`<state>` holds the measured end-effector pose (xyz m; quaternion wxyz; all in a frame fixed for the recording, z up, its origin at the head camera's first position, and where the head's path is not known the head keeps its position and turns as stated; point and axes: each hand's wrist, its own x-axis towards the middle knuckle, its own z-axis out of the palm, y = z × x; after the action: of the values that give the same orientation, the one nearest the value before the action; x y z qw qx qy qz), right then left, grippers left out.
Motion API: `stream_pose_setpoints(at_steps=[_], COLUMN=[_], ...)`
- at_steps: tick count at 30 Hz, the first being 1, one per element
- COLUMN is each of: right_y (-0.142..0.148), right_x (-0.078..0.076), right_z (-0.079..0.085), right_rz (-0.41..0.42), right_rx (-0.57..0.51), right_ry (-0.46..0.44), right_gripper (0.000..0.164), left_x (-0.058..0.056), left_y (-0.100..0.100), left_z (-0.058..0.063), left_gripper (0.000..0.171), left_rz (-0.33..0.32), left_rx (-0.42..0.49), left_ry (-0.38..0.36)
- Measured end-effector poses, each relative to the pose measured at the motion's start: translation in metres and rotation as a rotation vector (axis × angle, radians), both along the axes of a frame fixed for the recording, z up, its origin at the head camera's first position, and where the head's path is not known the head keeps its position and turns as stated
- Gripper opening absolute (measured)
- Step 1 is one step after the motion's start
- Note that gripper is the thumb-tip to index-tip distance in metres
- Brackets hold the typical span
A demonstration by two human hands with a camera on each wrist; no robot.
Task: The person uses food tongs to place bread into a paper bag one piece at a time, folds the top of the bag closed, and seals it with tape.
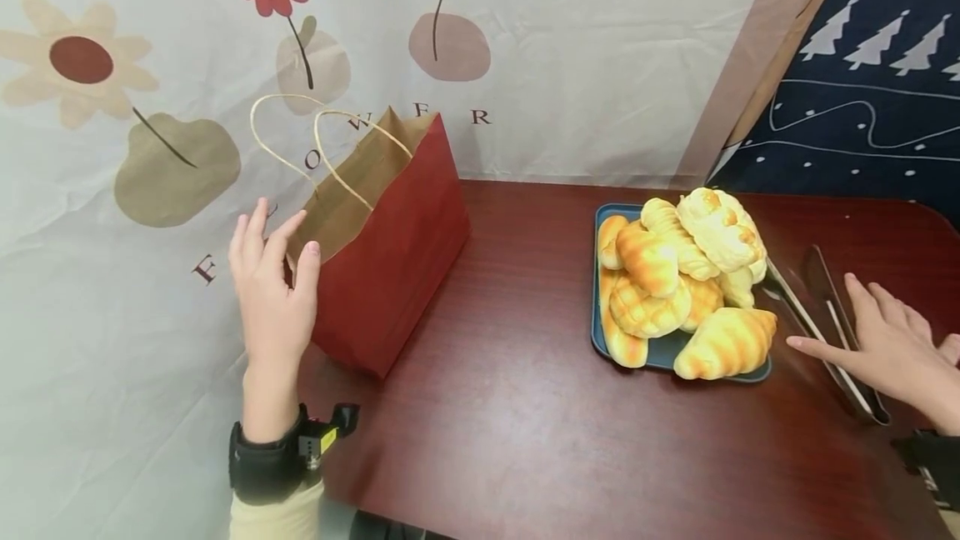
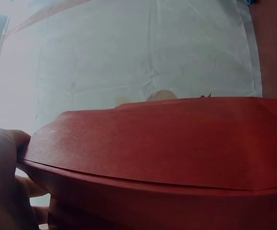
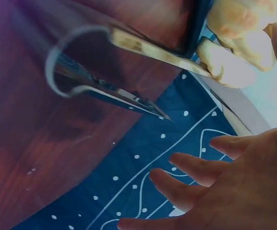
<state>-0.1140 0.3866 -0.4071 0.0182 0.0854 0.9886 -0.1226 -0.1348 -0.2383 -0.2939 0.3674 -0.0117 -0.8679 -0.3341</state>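
Observation:
A red paper bag (image 1: 390, 265) stands upright with its mouth open and two cord handles (image 1: 337, 119) raised. At its near left end is my left hand (image 1: 273, 298), fingers spread and fairly straight. The bag's corner lies between thumb and fingers; the left wrist view shows the thumb against the red paper (image 2: 153, 148), but I cannot tell how firmly it touches. On the right, my right hand (image 1: 900, 348) spreads its fingers beside metal tongs (image 1: 810, 323) and holds nothing. In the right wrist view the tongs (image 3: 153, 48) lie apart from the fingers (image 3: 186, 167).
A blue tray (image 1: 597, 315) bears a heap of several breads (image 1: 652, 298), with a croissant-shaped one (image 1: 727, 344) at its front right. Some of the tongs rest against the tray's right side. Behind the dark red table (image 1: 517, 407) hangs a flower-printed cloth (image 1: 600, 48).

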Motion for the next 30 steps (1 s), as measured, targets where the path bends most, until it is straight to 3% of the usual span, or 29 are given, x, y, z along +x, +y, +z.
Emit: stream_pose_setpoints(at_steps=[19, 30], right_y=[0.007, 0.02], right_x=[0.007, 0.01], right_z=[-0.012, -0.022], right_rz=[0.003, 0.076], right_rx=[-0.016, -0.058], right_ry=[-0.056, -0.133], right_gripper=[0.122, 0.114], left_x=[-0.022, -0.037], left_y=[0.016, 0.036], left_z=[-0.005, -0.005], left_gripper=[0.036, 0.037], left_rz=[-0.123, -0.162], left_rx=[-0.054, -0.072], left_ry=[0.01, 0.012])
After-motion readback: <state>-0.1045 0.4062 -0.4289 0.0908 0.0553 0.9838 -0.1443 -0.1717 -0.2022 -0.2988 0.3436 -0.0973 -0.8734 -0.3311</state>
